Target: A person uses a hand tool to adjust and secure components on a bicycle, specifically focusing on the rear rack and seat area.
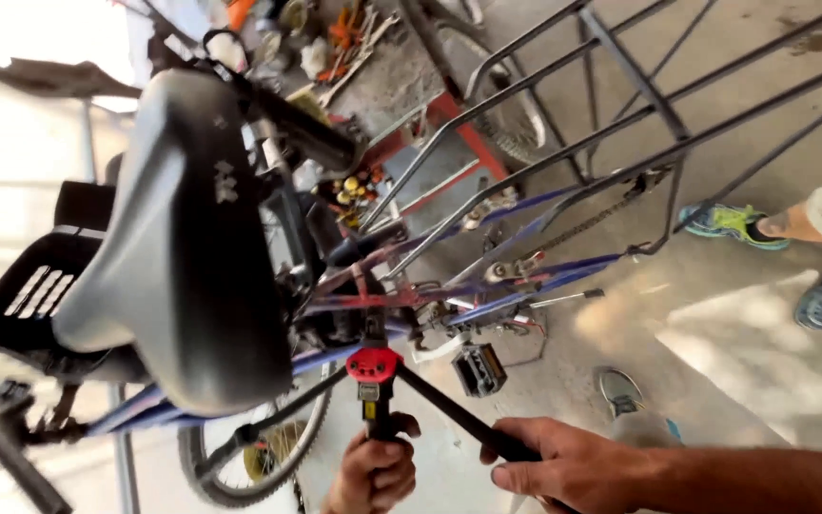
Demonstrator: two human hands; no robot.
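The riveting tool, red-headed with long black arms, sits at six o'clock in view, its nose pressed to the bicycle frame under the grey saddle. The left hand is wrapped tight around the centre grip; the right hand is closed on the arm toward four o'clock. It looks stiff, steel-heavy; the arm ends probably give best leverage.
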